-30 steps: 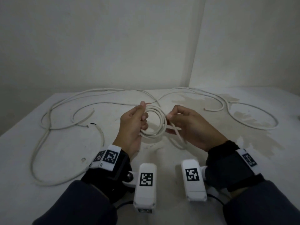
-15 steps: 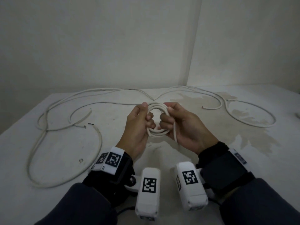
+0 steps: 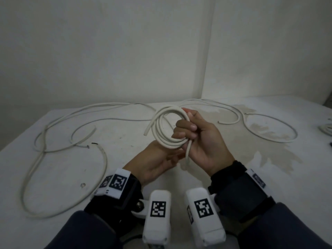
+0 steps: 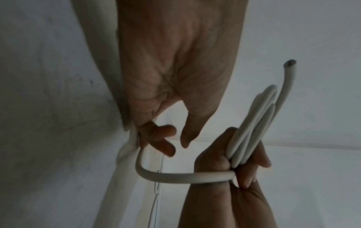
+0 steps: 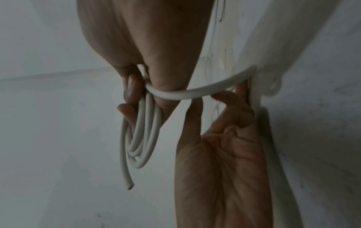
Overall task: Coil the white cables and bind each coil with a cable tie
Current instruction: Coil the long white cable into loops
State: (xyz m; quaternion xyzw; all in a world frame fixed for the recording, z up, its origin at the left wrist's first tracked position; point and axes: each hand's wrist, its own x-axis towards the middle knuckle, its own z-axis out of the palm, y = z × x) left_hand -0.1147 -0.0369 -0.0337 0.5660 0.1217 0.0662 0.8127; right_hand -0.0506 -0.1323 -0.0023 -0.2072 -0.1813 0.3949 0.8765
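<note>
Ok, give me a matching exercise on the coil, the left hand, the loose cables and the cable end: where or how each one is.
1 coil
2 left hand
3 loose cables
4 cable end

a lying on the table
b gripped by the right hand
c palm up below the coil
d sticking out free at the coil's left

Pairs: 1-b, 2-c, 3-a, 4-d

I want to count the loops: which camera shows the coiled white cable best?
The head view: the coil faces the camera as open rings in the right hand. Both wrist views show it edge-on, its turns bunched together, though each shows the cut end clearly.
</note>
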